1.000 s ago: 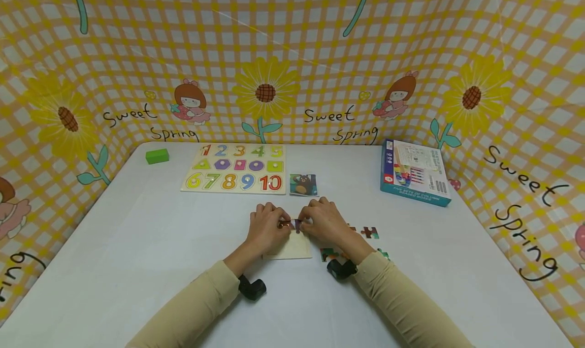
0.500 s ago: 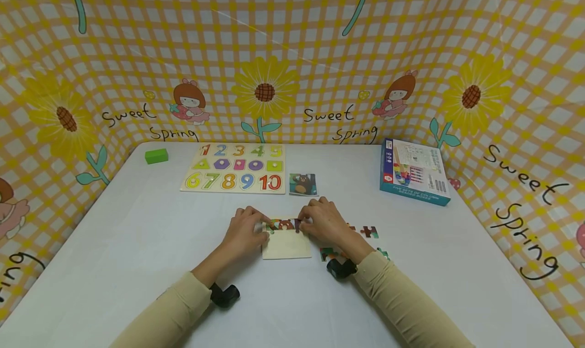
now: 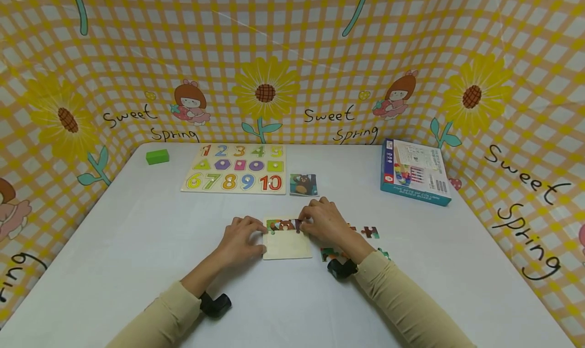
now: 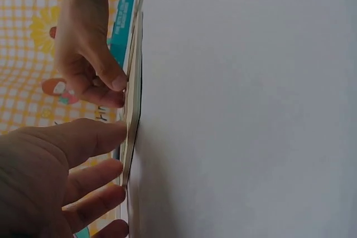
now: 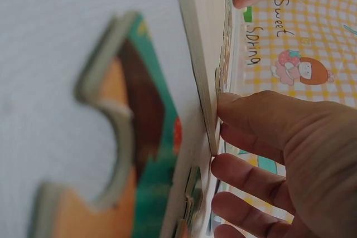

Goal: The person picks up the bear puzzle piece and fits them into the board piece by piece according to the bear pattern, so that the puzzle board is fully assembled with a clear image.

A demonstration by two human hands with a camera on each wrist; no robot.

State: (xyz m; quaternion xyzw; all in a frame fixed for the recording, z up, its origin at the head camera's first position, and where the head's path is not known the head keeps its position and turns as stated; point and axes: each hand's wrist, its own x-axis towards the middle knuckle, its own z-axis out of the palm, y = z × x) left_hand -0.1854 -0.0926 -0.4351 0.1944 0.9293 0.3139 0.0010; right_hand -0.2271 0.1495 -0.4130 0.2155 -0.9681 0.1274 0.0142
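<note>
A pale wooden puzzle board (image 3: 287, 246) lies on the table, with a row of jigsaw pieces (image 3: 284, 225) showing a brown bear's head along its far edge. My left hand (image 3: 239, 241) is at the board's left edge, thumb and fingers spread apart and relaxed; in the left wrist view the thumb meets the board's edge (image 4: 134, 104). At the far right corner my right hand (image 3: 325, 222) pinches a dark purple puzzle piece (image 3: 298, 225) at the row's end. Part of that piece is hidden by the fingers.
Loose puzzle pieces (image 3: 370, 232) lie right of the board, some under the right forearm. Behind are a bear picture card (image 3: 303, 184) and a number-and-shape board (image 3: 234, 168). A green block (image 3: 157, 156) stands far left, a blue box (image 3: 415, 172) far right.
My left hand has let go of the row's middle and moved left to the board's edge, uncovering the bear's head and green left piece. My right hand has stayed at the far right corner.
</note>
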